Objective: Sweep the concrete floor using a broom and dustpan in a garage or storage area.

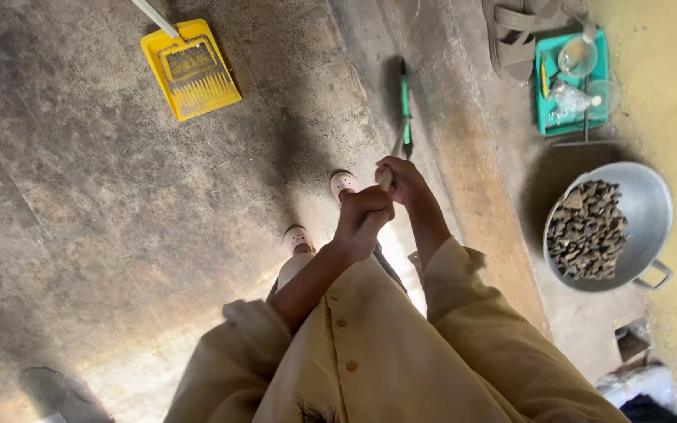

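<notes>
Grey concrete floor (119, 196) fills most of the head view, stained dark in places and lighter near the person's feet. Both hands are closed around 1 thin pale broom handle (396, 153) that runs away from the body toward the top of the picture. The left hand (363, 219) is wrapped in a fist around the near end of the handle, and the right hand (403, 178) grips it just above, so the 2 hands are touching or almost touching; I cannot tell which. Further up, the handle becomes green, and the green broom head (406, 102) rests on the floor close to a raised concrete step (464, 157).

Below the hands 2 pale shoes (319, 211) stand on the floor, 1 a little ahead of the other. The person wears a beige buttoned garment (370, 345) with long sleeves.

At the upper left a yellow dustpan (190, 70) with a white handle lies flat on the floor, well apart from the broom. On the right, past the step, a round metal bowl (652, 204) holds a heap of dark brown lumps (588, 229). Above it sits a green tray (546, 117) with a clear bag and small clear containers on it, and a pair of grey sandals (515, 35) lies just beside the tray.
</notes>
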